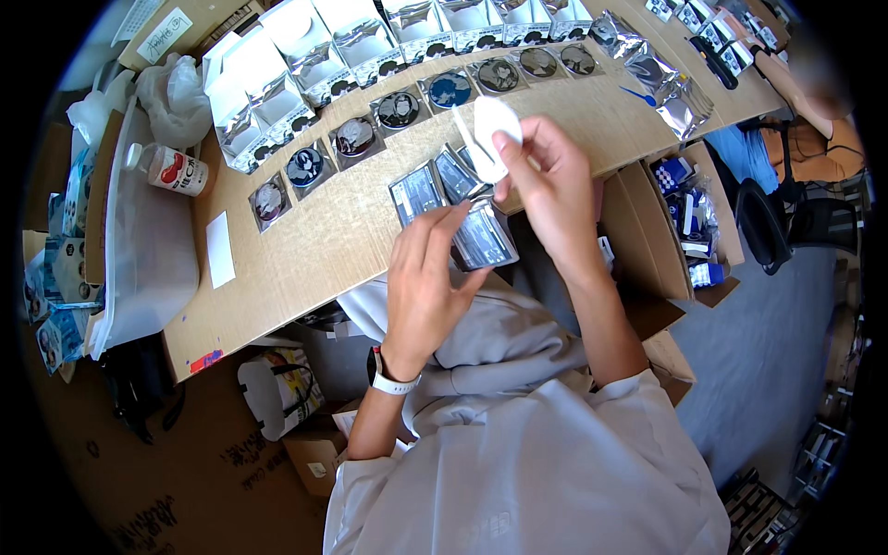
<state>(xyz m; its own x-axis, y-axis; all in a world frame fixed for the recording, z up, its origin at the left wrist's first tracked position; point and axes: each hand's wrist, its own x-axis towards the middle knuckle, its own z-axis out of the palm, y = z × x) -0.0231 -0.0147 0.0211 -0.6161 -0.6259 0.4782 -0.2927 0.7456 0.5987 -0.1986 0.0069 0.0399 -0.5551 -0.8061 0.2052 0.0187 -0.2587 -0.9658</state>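
At the table's near edge, my left hand [425, 282] is closed on a small dark printed packet [486, 236], its fingers over the top and thumb at the lower edge. More dark printed panels [416, 192] stand against it; I cannot tell whether they are one folded box or separate packets. Just above, my right hand [555, 180] pinches a flat white piece with a rounded end [499, 125] between thumb and fingers. A narrow white strip [465, 132] stands beside that piece. Beyond both hands, several round discs in clear square sleeves [400, 109] lie in a curved row.
Open white boxes [365, 46] line the back of the table. Silver foil pouches [680, 104] and a small blue spoon [638, 96] lie at right. A jar [176, 171] and a clear bin [153, 250] stand left. An open carton [638, 227] is below right; another person sits beyond.
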